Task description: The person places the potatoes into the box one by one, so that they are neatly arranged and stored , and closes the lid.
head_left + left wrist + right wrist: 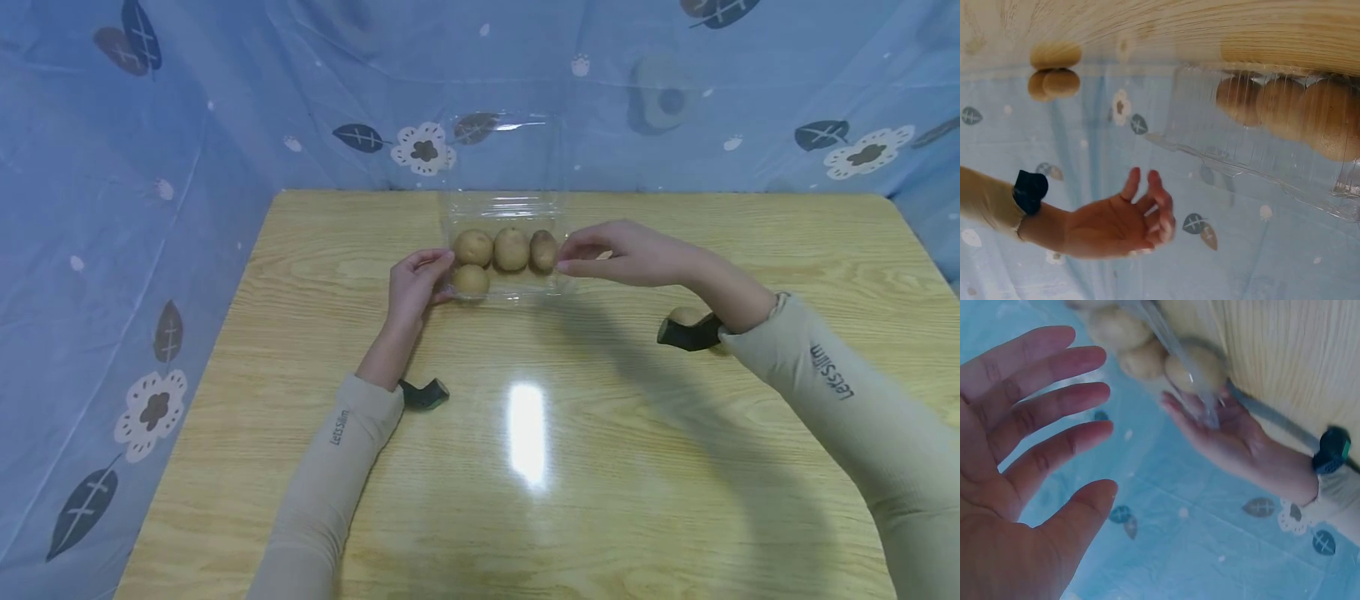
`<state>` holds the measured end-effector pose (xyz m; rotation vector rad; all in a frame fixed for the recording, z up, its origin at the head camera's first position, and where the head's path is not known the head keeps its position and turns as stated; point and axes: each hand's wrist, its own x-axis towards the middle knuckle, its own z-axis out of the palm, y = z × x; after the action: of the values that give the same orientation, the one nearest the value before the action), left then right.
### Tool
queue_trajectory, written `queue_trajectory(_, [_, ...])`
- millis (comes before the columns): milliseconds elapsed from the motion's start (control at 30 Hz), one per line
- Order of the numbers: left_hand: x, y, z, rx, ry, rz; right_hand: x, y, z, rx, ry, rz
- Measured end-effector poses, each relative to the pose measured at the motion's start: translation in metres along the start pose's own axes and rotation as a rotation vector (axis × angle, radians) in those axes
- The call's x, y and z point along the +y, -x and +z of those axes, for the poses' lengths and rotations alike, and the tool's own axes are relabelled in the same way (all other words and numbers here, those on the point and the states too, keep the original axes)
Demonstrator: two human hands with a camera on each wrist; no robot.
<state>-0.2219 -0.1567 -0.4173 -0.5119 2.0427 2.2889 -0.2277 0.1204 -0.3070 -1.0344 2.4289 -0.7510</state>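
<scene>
A clear plastic clamshell box (pixel 501 208) stands open on the wooden table (pixel 600 500), its lid up at the back. Several brown potatoes (pixel 511 248) lie in it. My left hand (pixel 441 275) grips the box's left front corner; the right wrist view shows the left hand (pixel 1235 440) with fingers curled under the plastic edge (pixel 1169 340). My right hand (pixel 572 255) hovers at the box's right edge, fingers relaxed and holding nothing. Its palm (pixel 1035 456) is spread in the right wrist view. The left wrist view shows the right hand (pixel 1116 225) beside the box (pixel 1241 156).
A loose potato (pixel 684 315) lies on the table right of the box, partly behind my right wrist; the left wrist view also shows it (pixel 1054 84). Blue flower-print sheeting (pixel 112 208) walls the table at the back and both sides.
</scene>
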Motion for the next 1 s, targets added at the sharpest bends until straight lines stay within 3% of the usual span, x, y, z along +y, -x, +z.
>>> queue_trajectory(300, [0.001, -0.001, 0.003, -0.01, 0.022, -0.013, 0.024, 0.045, 0.001, 0.091, 0.006, 0.141])
queue_trajectory(533, [0.002, -0.001, 0.002, 0.014, 0.027, -0.007, 0.045, 0.08, 0.006, 0.133, 0.07, 0.233])
queue_trajectory(733, [0.002, 0.0, 0.0, 0.019, 0.033, -0.02, 0.064, 0.101, 0.01, 0.14, 0.095, 0.256])
queue_trajectory(1000, [0.001, 0.0, 0.001, 0.001, 0.025, -0.032, 0.082, 0.112, 0.021, 0.103, 0.174, 0.248])
